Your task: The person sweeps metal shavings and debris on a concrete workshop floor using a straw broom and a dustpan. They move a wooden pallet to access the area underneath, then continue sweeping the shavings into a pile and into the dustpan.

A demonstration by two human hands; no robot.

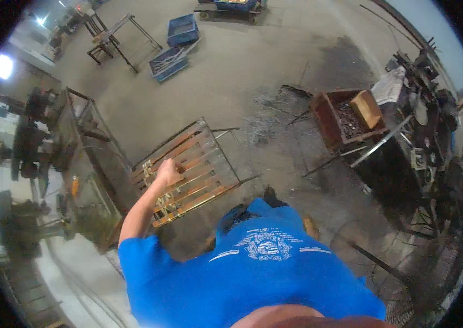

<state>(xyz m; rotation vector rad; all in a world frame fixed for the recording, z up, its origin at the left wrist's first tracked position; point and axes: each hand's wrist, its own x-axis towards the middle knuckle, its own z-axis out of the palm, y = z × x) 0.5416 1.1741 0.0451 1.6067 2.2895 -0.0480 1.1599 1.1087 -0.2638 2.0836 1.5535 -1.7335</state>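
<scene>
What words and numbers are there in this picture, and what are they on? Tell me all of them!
Blue shirt: white printing on the front, a round badge shape with small lines around it, too small and blurred to read.
Slatted stand by the left hand: no writing I can make out.
Blue boxes on the floor: none I can make out either.
So there are no words or numbers I can read for you.
</scene>
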